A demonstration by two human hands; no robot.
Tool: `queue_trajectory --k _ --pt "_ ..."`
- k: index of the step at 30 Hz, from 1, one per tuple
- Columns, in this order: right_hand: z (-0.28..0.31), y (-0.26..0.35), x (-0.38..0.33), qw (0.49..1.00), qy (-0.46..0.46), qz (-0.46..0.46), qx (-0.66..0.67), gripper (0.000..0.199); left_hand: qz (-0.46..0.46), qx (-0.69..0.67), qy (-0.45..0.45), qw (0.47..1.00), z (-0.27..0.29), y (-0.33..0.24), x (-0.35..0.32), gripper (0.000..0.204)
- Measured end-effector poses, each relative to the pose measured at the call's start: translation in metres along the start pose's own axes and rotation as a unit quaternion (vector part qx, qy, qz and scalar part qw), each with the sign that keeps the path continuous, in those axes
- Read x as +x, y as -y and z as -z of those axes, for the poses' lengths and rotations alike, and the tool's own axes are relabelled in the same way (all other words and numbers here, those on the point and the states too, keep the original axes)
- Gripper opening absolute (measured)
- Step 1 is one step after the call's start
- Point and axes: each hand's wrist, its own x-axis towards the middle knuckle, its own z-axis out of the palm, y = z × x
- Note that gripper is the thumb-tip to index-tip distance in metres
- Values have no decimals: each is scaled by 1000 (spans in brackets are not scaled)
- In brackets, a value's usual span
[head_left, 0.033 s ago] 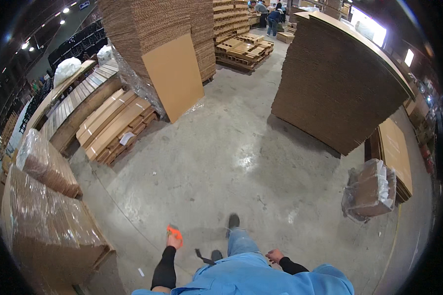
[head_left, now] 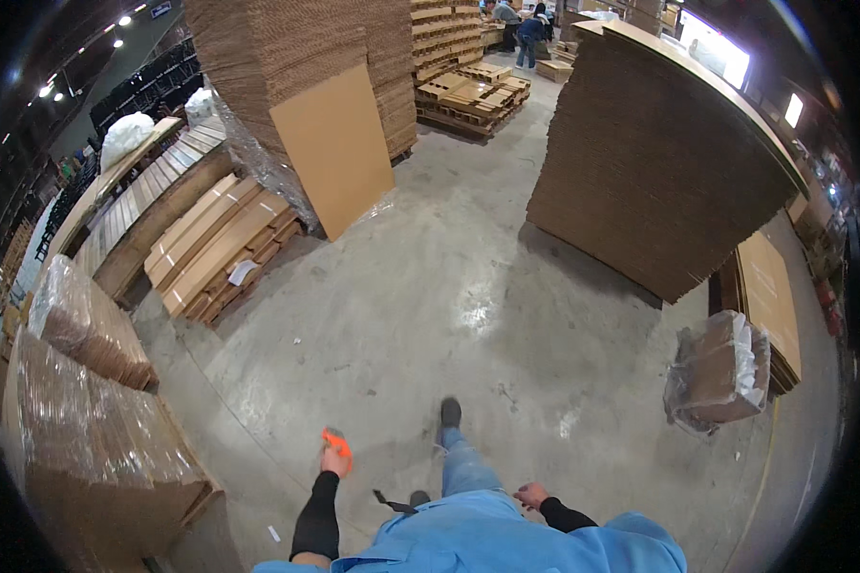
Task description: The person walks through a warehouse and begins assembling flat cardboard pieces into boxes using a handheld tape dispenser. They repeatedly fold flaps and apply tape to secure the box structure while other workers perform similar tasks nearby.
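My left hand hangs low in front of me, wrapped round a bright orange tape dispenser. The dispenser is small in view and its far end is blurred. On the other side, my right hand is held beside my body, with loosely bent fingers and nothing visible in them. Both hands are over the bare concrete floor, away from the stacks. One shoe is stretched out ahead of me.
A cardboard sheet leans on a tall cardboard stack at the left. Bundled cardboard strips and film-wrapped stacks line that side. A large stack and a plastic-covered carton stand right. People work far back.
My left hand with the tape dispenser has shifted slightly forward and left. My front shoe is a little farther ahead, and the view has moved slightly. The right hand looks nearly unchanged.
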Motion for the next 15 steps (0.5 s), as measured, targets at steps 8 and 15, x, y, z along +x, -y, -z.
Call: queue_trajectory --k 8,15 --pt "201 233 230 971 -103 216 0 46 -32 62 62 996 11 -176 209 43" --pt "415 480 299 933 -200 245 172 52 0 62 182 981 1 -256 307 42"
